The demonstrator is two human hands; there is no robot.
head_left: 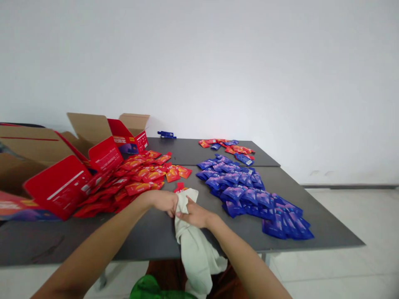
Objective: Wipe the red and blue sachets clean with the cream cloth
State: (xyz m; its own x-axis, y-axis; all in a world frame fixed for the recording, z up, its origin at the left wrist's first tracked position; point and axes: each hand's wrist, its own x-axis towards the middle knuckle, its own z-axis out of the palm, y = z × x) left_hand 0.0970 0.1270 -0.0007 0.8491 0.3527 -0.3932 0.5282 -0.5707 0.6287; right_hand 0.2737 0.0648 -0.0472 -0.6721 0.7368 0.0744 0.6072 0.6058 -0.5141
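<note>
A cream cloth (196,249) hangs from between my hands over the table's front edge toward my lap. My right hand (195,214) is closed on the cloth, its thumb pointing left. My left hand (163,202) is curled against the cloth's left side, at a small red pouch (180,187). Only the top of that pouch shows beyond my fingers; the cloth and my hands cover the rest. To the left lies a heap of red-orange pouches (137,174). On the right, blue-purple pouches (246,189) lie in overlapping rows.
Open red cartons (70,182) with raised brown flaps stand along the left, the heap spilling beside them. Mixed red and blue pouches (230,147) lie at the back right. Two dark blue packets (166,135) rest near the wall. The grey table (324,226) ends at the right.
</note>
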